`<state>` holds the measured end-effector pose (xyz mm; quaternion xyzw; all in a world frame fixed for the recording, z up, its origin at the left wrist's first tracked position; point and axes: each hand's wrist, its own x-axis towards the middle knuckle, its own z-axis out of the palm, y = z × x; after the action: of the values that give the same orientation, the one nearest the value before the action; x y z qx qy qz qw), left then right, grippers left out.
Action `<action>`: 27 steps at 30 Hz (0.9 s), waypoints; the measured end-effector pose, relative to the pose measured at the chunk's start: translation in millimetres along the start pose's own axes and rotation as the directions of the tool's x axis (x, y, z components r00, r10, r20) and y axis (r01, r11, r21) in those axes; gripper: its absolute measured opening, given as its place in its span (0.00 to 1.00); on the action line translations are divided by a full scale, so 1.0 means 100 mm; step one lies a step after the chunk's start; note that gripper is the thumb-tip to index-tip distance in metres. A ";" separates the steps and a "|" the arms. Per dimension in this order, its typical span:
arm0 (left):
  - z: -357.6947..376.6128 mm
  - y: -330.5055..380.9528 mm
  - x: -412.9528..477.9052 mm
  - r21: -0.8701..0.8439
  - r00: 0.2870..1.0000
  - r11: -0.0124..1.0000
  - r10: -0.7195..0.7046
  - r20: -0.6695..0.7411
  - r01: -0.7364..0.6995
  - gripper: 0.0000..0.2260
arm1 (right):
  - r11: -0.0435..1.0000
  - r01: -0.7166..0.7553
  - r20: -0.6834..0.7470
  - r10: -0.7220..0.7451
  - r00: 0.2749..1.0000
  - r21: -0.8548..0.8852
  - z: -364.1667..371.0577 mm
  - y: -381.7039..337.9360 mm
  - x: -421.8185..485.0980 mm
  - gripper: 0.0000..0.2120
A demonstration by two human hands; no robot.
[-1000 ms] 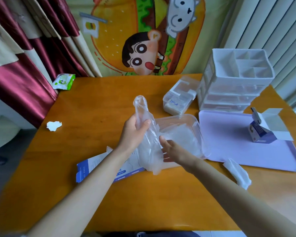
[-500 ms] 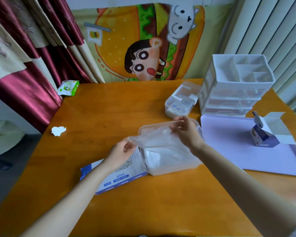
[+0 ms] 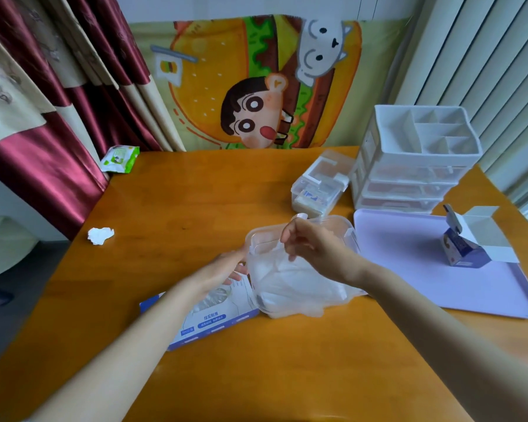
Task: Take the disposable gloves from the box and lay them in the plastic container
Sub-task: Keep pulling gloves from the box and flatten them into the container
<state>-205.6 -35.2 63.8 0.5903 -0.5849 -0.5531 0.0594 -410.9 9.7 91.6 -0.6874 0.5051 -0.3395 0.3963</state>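
A clear plastic container (image 3: pixel 346 229) sits mid-table with thin translucent disposable gloves (image 3: pixel 296 281) piled inside. The flat blue-and-white glove box (image 3: pixel 214 319) lies against its left side, more gloves showing through its opening. My right hand (image 3: pixel 317 249) hovers over the container, fingers curled down and pinching the top glove's edge near the far rim. My left hand (image 3: pixel 226 269) is at the container's left wall, its fingertips holding that glove's other end. The glove sags into the container between my hands.
A lilac tray (image 3: pixel 424 269) to the right carries a small opened blue carton (image 3: pixel 464 251). Behind stand a white drawer organiser (image 3: pixel 415 166) and a small clear box (image 3: pixel 320 190). A crumpled tissue (image 3: pixel 100 235) and a wipes pack (image 3: pixel 120 158) lie at the left.
The glove, first held up and then stretched over the container, has come down into it. Both hands dropped closer to the rim; my right hand moved slightly left.
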 end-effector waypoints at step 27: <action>-0.03 0.36 -0.09 -0.106 0.815 0.849 0.451 -0.365 -0.517 0.12 | 0.927 -0.365 -0.109 0.373 0.921 0.089 -0.04 0.31 -0.12 0.23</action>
<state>-223.7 -41.5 96.1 0.4951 -0.6394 -0.4699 0.3538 -430.9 15.3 65.6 -0.5438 0.6376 -0.3176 0.4437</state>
